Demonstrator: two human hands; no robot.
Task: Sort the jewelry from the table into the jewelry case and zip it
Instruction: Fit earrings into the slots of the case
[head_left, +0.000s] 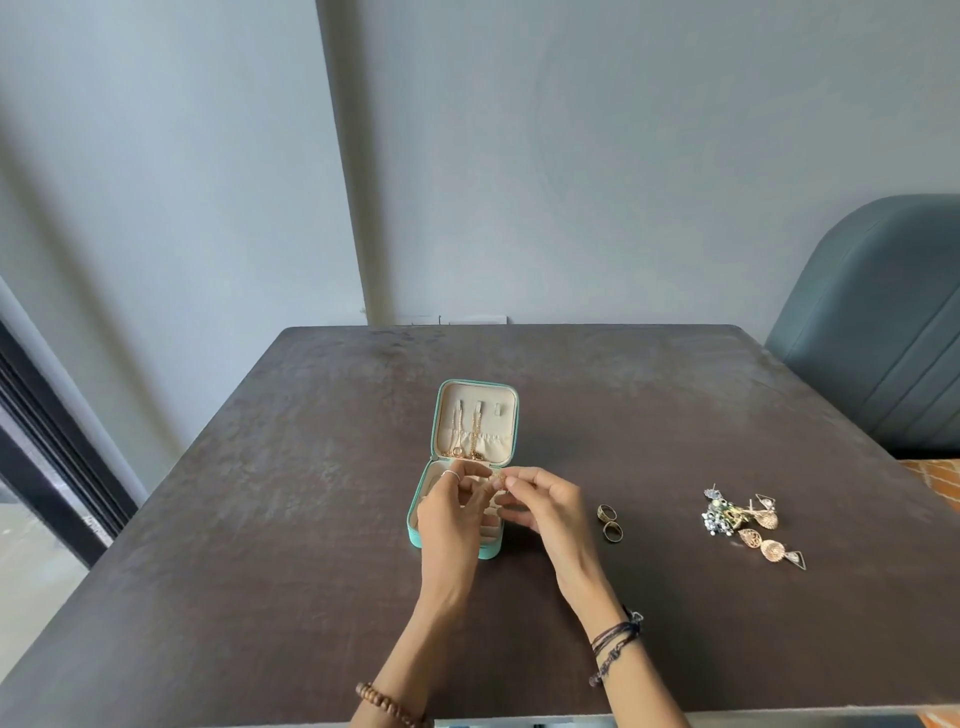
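The case (457, 467) lies open near the middle of the dark surface (260, 493), lid (476, 421) tilted up and back, base toward the person. It is teal outside and cream inside. In the lid hang gold chains (474, 436) from small tabs, their lower ends at a gathered pocket, w/ a small ring-like piece beside them.

Both hands are over the base of the case, fingertips nearly meeting. The left hand (451, 514) wears a thin ring on one finger; its thumb and forefinger are curled in a pinch. The right hand (545, 506) has its grip the same way — thumb and forefinger closed on a fine gold chain piece (497, 475) that runs between the two hands, just above the hinge side of the base. The piece is too small to tell more about it. The other fingers of both hands are loosely curled. Compartments of the base are mostly hidden by the hands.

To the right of the right hand, two dark gold rings (609, 521) lie on the surface, close to each other. Farther right, well apart from the case, is a small heap of earrings (743, 519) — gold filigree ones, some w/ triangle parts, and a cluster w/ pale blue beads.

On the left wrist is a wooden bead bracelet (387, 706), on the right wrist several dark cord bracelets (615, 642). A grey-blue chair (878, 322) stands at the far right of the surface, and a grey wall is behind.
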